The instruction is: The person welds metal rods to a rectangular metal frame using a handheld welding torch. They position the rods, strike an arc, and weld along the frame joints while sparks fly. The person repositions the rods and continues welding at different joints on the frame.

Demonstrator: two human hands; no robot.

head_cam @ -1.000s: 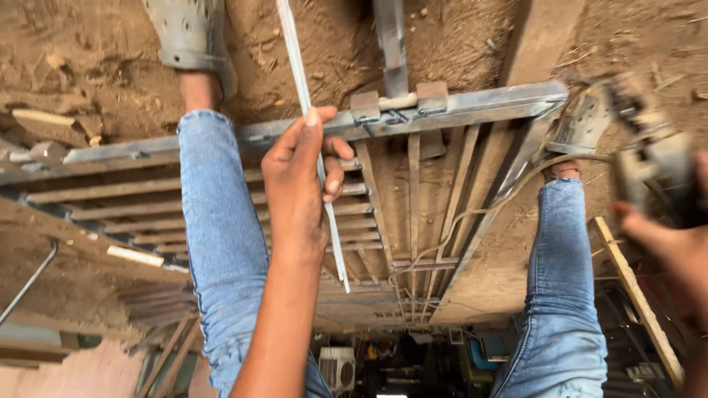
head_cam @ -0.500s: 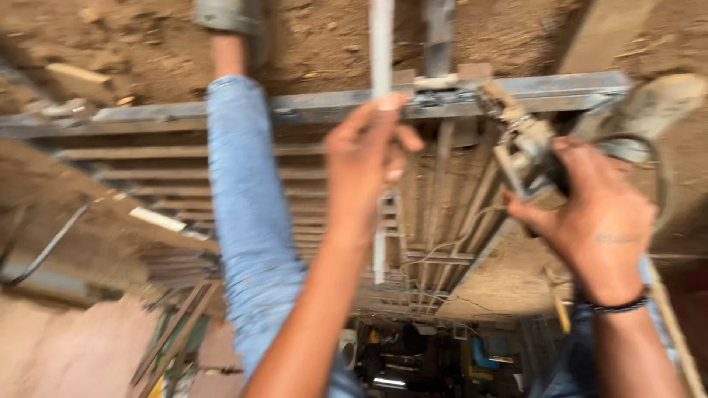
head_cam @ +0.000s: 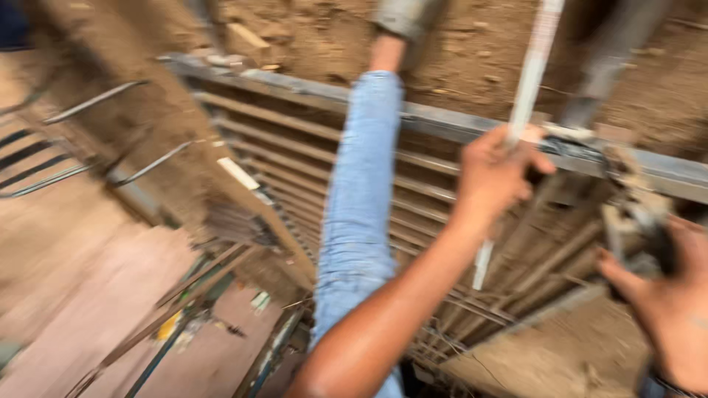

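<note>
Head view: left hand (head_cam: 494, 177) in closed grip on a pale strip (head_cam: 525, 96) over the metal frame (head_cam: 442, 121). Right hand (head_cam: 667, 295) grips a blurred tool (head_cam: 638, 214).

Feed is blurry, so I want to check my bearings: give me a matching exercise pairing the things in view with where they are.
Things:
1. left hand
2. right hand
3. pale flat strip
4. metal frame

Places:
A. lower right, around a dark tool
B. lying on the dirt, under the legs
C. gripping the strip at mid-frame
D. running up to the top edge

Pairs: 1-C, 2-A, 3-D, 4-B
</note>
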